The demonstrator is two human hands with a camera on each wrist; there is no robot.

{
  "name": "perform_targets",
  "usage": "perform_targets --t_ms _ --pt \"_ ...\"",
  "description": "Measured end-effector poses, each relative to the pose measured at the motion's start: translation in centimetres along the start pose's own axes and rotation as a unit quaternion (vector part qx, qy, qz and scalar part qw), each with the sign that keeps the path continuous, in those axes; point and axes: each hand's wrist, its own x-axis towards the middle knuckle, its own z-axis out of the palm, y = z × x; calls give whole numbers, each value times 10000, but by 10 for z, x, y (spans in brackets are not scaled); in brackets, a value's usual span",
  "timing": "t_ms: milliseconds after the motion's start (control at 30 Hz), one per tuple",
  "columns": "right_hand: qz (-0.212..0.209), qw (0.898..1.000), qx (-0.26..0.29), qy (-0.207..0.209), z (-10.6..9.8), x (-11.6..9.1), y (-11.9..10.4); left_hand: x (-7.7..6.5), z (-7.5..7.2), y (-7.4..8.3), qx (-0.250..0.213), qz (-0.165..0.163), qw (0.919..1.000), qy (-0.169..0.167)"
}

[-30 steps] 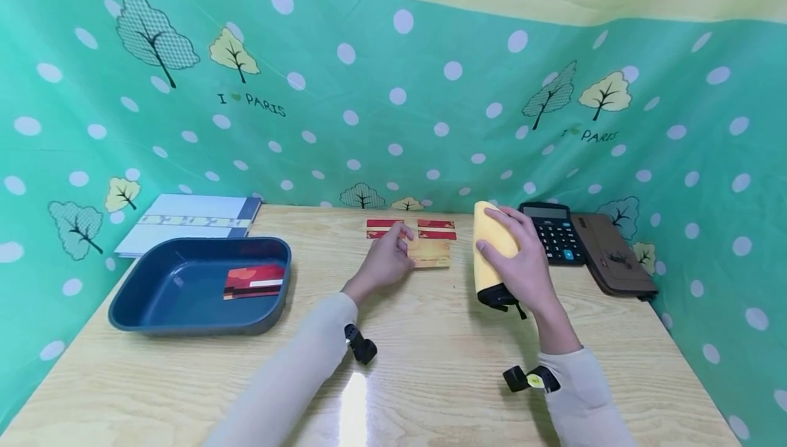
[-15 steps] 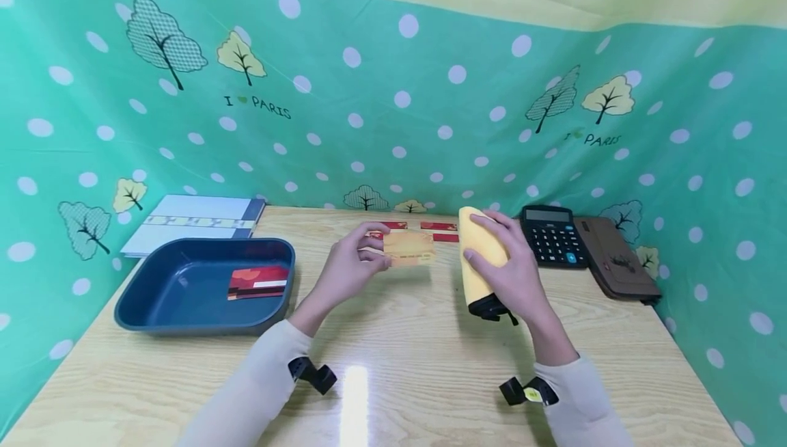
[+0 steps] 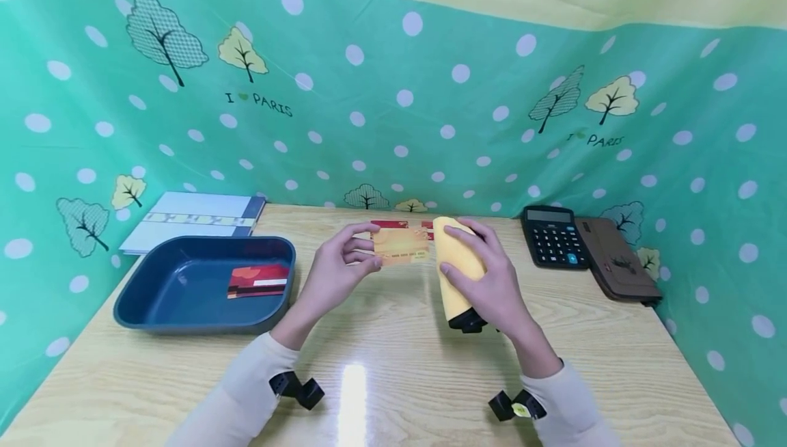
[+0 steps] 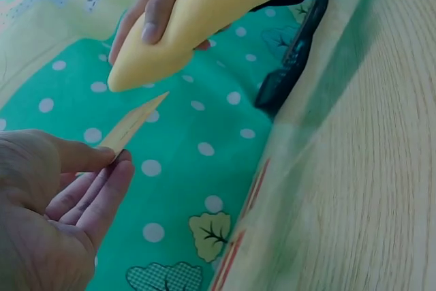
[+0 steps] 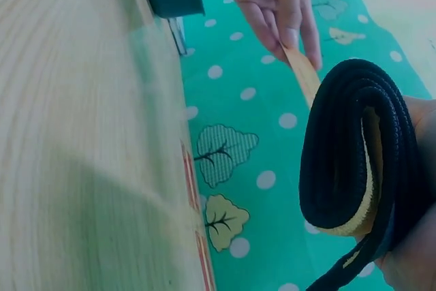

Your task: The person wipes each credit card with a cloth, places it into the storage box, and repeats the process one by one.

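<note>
My left hand (image 3: 338, 262) pinches a gold bank card (image 3: 402, 247) by its left edge, thumb on one side and fingers on the other. The card is raised off the table. My right hand (image 3: 492, 283) grips a folded yellow cloth (image 3: 458, 273) with black edging, also in the air, close to the card's right end. Stacked layers and a black loop of the cloth (image 5: 334, 148) show in the right wrist view. Behind the gold card, red cards (image 3: 390, 224) lie on the table, partly hidden by the card and cloth.
At left stands a dark blue basin (image 3: 203, 329) with a red card (image 3: 258, 281) inside. A pale blue folder (image 3: 197, 206) lies behind it. To the right are a black calculator (image 3: 555, 236) and a brown zipped case (image 3: 617, 259). A polka-dot curtain (image 3: 393, 126) backs the table.
My left hand has lifted the gold card off the table and drawn it slightly left and nearer. My right hand has brought the cloth leftward, up to the card.
</note>
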Motion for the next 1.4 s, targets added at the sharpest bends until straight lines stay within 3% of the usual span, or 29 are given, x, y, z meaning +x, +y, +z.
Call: perform_targets --t_ms 367,633,833,1100,1400 --pt "-365 9987 -341 33 14 -5 -6 -3 3 4 -372 -106 9992 39" --pt "-410 9986 -332 -4 17 -6 -6 -5 7 5 -1165 -73 9930 -175" --pt "-371 9988 -267 -157 22 -7 -9 -6 13 4 -1497 -60 9881 -343" --pt "-480 9984 -224 -219 28 -10 -14 -8 17 3 -1545 -181 9873 -335" --pt "-824 9959 -210 -298 37 -14 -18 -9 22 0 -1398 -86 9889 -503"
